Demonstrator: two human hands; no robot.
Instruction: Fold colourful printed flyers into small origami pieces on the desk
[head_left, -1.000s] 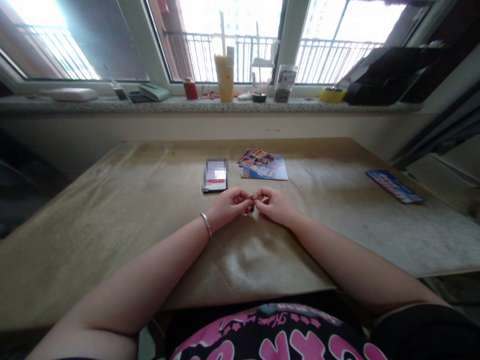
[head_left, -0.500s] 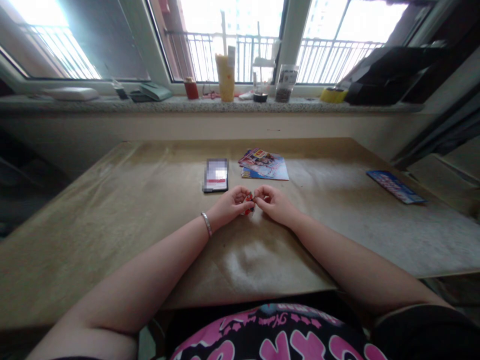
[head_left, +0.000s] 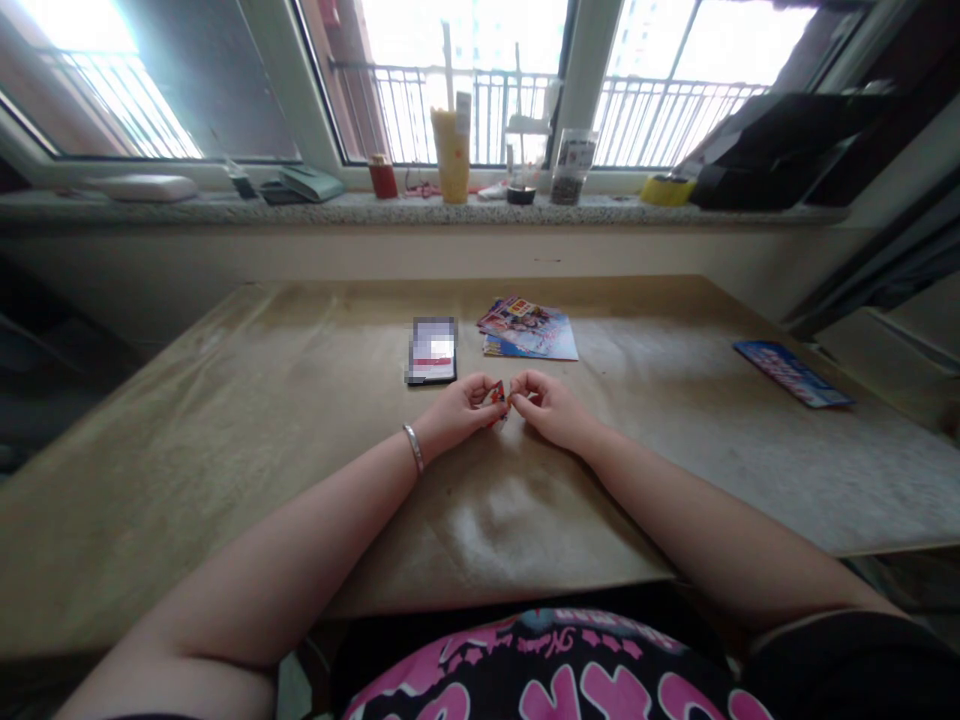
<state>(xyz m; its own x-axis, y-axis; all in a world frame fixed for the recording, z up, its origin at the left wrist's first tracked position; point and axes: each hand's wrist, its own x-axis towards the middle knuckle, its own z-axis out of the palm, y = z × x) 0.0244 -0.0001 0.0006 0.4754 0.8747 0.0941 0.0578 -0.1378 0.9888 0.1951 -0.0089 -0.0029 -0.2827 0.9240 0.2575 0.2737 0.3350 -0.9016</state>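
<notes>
Between my two hands, over the middle of the table, is a small red, black and white piece (head_left: 497,402), too small to make out its kind. My left hand (head_left: 474,403), with a silver bracelet (head_left: 413,448) at the wrist, is closed on it between thumb and fingers. My right hand (head_left: 541,402) is closed in a pinch at the piece's right side; what lies between its fingertips is hidden. Beyond my left hand lies a dark-edged tablet or phone (head_left: 433,352) with a blurred screen. Several colourful printed booklets (head_left: 534,330) lie fanned just beyond my right hand.
A blue printed packet or booklet (head_left: 791,374) lies toward the right of the brown-covered table (head_left: 225,430). Along the stone windowsill (head_left: 300,211) stand a tall yellow cup (head_left: 452,155), a red jar (head_left: 382,177), clear containers, a yellow roll (head_left: 667,190) and a black bag (head_left: 757,160).
The small red piece has turned slightly in my fingers, and its upper edge now shows as a red corner. Both hands have stayed nearly in place.
</notes>
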